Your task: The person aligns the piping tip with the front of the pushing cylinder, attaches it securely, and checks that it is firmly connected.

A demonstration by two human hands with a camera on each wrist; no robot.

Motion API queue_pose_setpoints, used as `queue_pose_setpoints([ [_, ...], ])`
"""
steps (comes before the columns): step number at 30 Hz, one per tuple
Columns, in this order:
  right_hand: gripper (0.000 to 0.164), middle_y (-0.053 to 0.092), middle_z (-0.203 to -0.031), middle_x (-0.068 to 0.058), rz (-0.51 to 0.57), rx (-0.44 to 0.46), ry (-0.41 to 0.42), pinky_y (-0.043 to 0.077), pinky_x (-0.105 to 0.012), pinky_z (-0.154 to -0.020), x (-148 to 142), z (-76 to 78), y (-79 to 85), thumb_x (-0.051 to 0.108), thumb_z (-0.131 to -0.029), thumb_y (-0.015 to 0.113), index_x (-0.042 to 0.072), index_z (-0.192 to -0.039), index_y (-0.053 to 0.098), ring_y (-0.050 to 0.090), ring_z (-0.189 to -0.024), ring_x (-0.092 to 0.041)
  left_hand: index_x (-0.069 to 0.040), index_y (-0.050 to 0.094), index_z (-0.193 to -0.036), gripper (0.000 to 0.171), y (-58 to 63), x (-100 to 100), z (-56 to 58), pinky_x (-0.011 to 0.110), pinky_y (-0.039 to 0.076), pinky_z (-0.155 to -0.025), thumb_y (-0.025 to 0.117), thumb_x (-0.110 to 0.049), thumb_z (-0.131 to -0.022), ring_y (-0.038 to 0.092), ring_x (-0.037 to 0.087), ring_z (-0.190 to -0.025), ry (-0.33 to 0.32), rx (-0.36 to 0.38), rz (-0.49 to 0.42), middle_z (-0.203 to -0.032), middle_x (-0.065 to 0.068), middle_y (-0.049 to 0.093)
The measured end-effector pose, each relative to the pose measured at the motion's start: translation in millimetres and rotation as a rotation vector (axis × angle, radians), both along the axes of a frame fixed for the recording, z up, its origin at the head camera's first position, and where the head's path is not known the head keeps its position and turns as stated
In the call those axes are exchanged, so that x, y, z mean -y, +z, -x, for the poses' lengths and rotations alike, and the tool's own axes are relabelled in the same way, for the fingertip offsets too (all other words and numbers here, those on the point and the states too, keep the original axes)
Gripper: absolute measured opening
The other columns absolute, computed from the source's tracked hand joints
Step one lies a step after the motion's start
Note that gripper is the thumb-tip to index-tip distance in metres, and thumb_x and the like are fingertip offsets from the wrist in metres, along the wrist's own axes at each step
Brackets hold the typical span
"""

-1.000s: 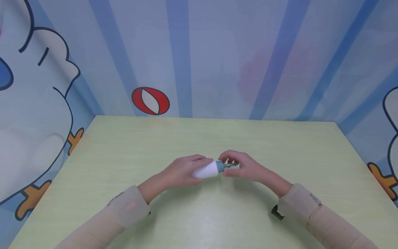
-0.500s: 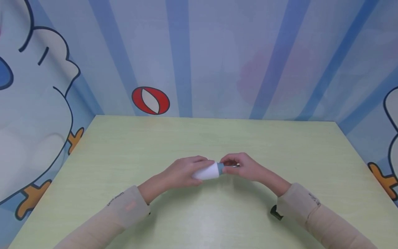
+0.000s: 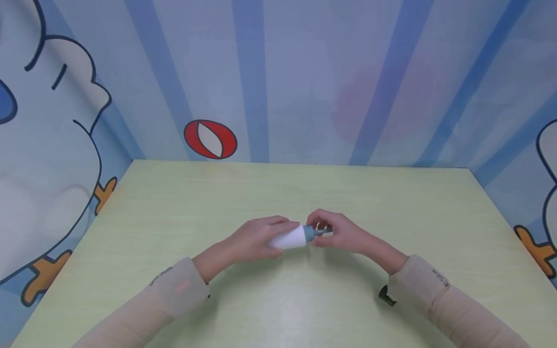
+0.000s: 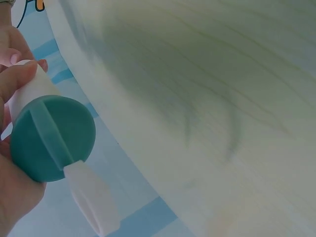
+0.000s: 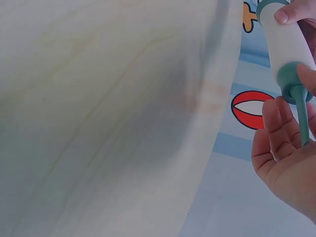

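Observation:
A white, bottle-shaped cylinder [image 3: 290,239] with teal ends is held sideways over the table. My left hand [image 3: 259,240] grips its white body, thumb on the near side. At the right end a teal collar [image 5: 290,78] narrows into a thin teal stem [image 5: 301,116]. My right hand [image 3: 341,234] curves around the stem, its fingertips at the collar; the stem's tip is hidden against the palm. The left wrist view shows the other end, a round teal cap [image 4: 75,123] with a raised strip and a white tab [image 4: 92,199] sticking out.
The pale green table [image 3: 278,193] extends under both hands to a striped blue wall [image 3: 296,87] behind. A red-and-white ball [image 3: 225,139] is printed on that wall. Cartoon figures decorate the side walls. Beige sleeves cover both forearms.
The right fingers drew in tighter around the collar and stem half a second ago, then spread somewhat again. The bottle tilted slightly and came back; the left hand keeps its hold.

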State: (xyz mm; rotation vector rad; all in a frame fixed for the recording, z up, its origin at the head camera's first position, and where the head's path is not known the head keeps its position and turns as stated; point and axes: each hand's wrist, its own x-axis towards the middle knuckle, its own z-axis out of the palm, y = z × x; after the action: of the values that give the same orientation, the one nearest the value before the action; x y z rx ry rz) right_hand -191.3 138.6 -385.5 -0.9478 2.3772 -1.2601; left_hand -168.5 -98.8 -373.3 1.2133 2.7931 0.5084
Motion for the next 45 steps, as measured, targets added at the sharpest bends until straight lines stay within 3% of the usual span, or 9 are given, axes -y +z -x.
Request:
queue_pose_setpoints([
  [10,0.024,0.06,-0.092,-0.011,0.024,0.112,-0.007,0.049,-0.028,-0.077,-0.4,0.2,-2.0,0.013,-0.08,0.063,0.001,-0.1,0.056,0.056,-0.084,-0.017,-0.016,0.046,-0.129,0.059,-0.7,-1.8,-0.3,0.031,0.048,-0.08,0.069,-0.022,-0.075,0.055,0.017,-0.101,-0.028,-0.003,0.013,-0.122,0.003,0.053],
  [19,0.025,0.059,-0.092,-0.004,-0.013,0.018,-0.008,0.045,-0.032,-0.074,-0.7,-2.8,-0.6,0.013,-0.079,0.064,0.009,-0.101,0.054,0.053,-0.083,-0.018,-0.017,0.045,-0.13,0.06,-0.1,-1.3,-0.2,0.031,0.048,-0.081,0.069,-0.022,-0.075,0.055,0.017,-0.102,-0.019,0.017,0.004,-0.123,0.002,0.052],
  [26,0.024,0.06,-0.086,-0.007,-0.028,0.041,0.007,0.047,-0.028,-0.069,-0.8,-3.7,-2.4,0.011,-0.077,0.066,0.004,-0.096,0.055,0.053,-0.076,-0.014,-0.014,0.042,-0.132,0.061,-2.6,-4.9,-1.8,0.032,0.047,-0.081,0.068,-0.02,-0.076,0.055,0.018,-0.102,-0.049,0.05,0.029,-0.125,0.005,0.051],
  [40,0.024,0.061,-0.084,-0.009,-0.017,0.113,0.028,0.047,-0.024,-0.07,-0.6,-9.7,-12.6,0.011,-0.075,0.068,-0.001,-0.093,0.056,0.055,-0.073,-0.01,-0.01,0.044,-0.129,0.059,-10.9,-5.5,-7.7,0.03,0.048,-0.077,0.068,-0.016,-0.076,0.058,0.017,-0.096,-0.132,0.011,0.045,-0.12,0.004,0.055],
  [45,0.024,0.062,-0.085,-0.009,-0.032,0.136,0.005,0.047,-0.026,-0.072,1.2,-13.7,-15.6,0.01,-0.075,0.068,0.0,-0.093,0.056,0.056,-0.076,-0.011,-0.012,0.044,-0.13,0.06,-14.4,-4.8,-7.8,0.03,0.047,-0.08,0.068,-0.018,-0.076,0.057,0.016,-0.1,-0.12,0.042,0.062,-0.122,0.004,0.054],
])
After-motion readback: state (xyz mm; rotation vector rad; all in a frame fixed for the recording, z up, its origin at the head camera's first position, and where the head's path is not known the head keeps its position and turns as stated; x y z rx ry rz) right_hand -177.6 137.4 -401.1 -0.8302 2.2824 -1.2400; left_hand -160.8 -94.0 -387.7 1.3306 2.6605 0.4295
